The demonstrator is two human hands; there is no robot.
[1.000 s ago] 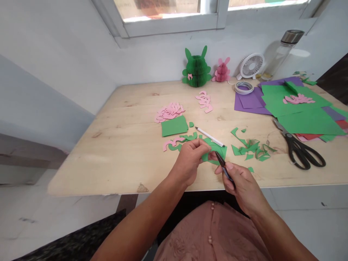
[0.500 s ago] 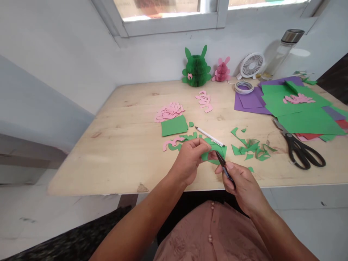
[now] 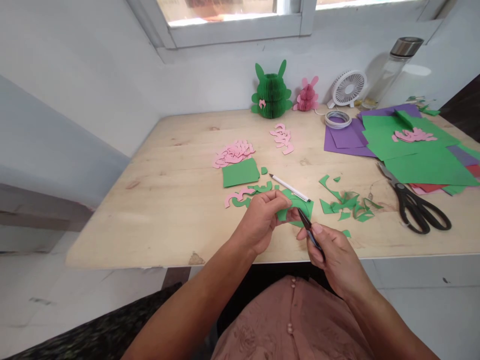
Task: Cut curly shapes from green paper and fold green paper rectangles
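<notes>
My left hand pinches a piece of green paper between thumb and fingers, just above the table. My right hand is closed around small dark scissors, their pointed tip at the right edge of that paper; their handles are mostly hidden in my grip. Under and behind my hands lies another green sheet with a drawn curve. A white pen rests behind it. Left of my left hand are a pink wavy strip and green wavy cutouts.
Green scraps and large black-handled scissors lie on the right, near stacked green sheets and purple paper. Pink cutouts lie left. Along the wall stand a green paper figure, pink figure, fan and bottle.
The view shifts very slightly. Both hands, the green paper and the small scissors hold almost the same position.
</notes>
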